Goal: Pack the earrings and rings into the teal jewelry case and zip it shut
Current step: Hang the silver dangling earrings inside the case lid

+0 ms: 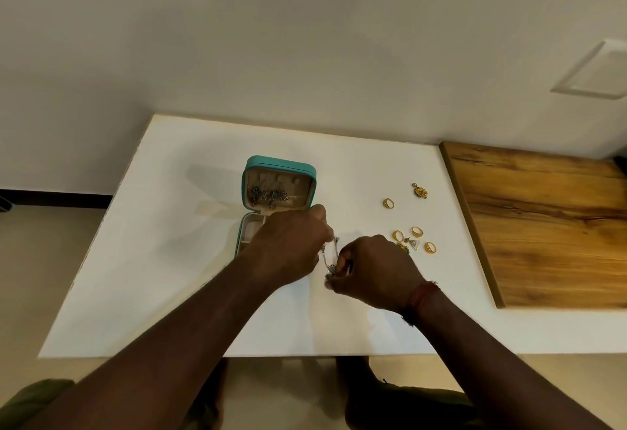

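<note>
Btwn L hand [288, 246] & R hand [373, 270]: silver earring [330, 260], pinched by both.

White table [190, 294] beside wooden board [556, 226], beige wall [271, 39]

We have the case [279, 166] open on the table [163, 277], left of centre: lid standing at the far side, tray toward us. Earrings [264, 196] hang inside the lid. Our left hand [288, 246] sits over the tray's right half. Our right hand [373, 270] is just right of it, nearer us. Between them is a long earring [330, 260], pinched by both. Right of the hands is a cluster of rings [417, 232] with a small earring [413, 243] among them. A single ring [388, 203] lies behind that, and a pendant piece [420, 190] farthest back. A board [543, 226] runs along the table's right side. The wall [305, 39] is behind it all.
</note>
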